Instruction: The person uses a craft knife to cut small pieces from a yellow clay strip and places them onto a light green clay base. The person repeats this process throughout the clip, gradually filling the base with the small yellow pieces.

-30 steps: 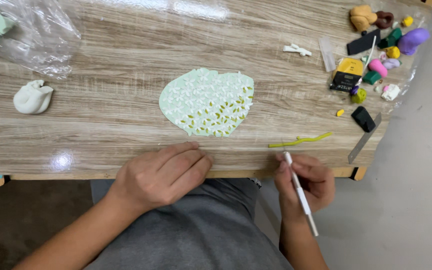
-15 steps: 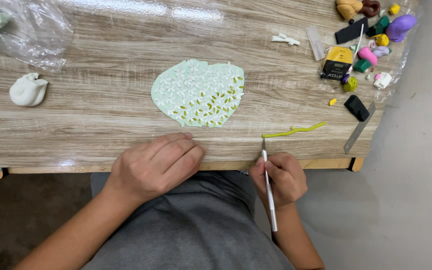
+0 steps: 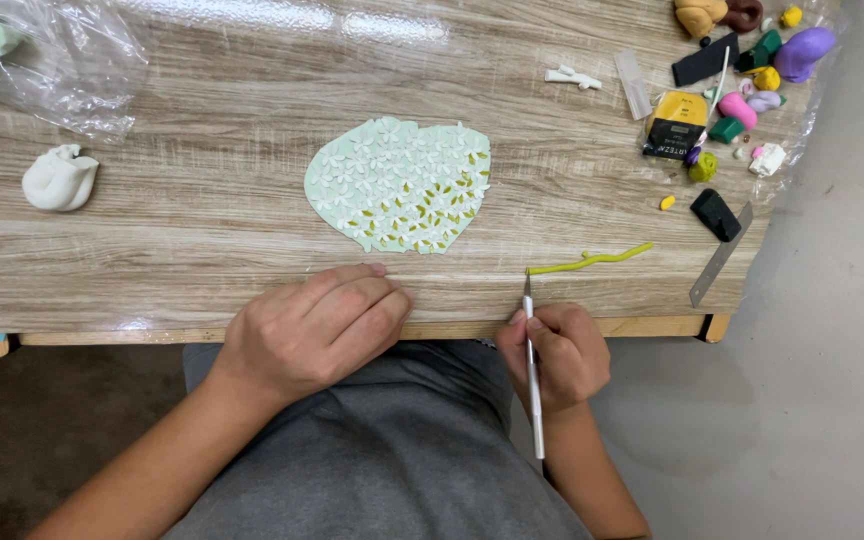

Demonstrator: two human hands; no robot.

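Observation:
A pale green clay slab covered with small white flowers and olive leaves lies on the wooden table. My left hand rests flat, palm down, on the table's near edge just below the slab, holding nothing. My right hand grips a thin silver craft knife like a pen, its tip at the near end of a thin yellow-green clay strand lying on the table.
A white clay lump sits at the left, crumpled clear plastic behind it. At the far right lie several coloured clay pieces, a yellow and black box, a black block and a metal ruler.
The knife tip has moved up to touch the end of the yellow-green strand. My left hand has stayed on the table edge.

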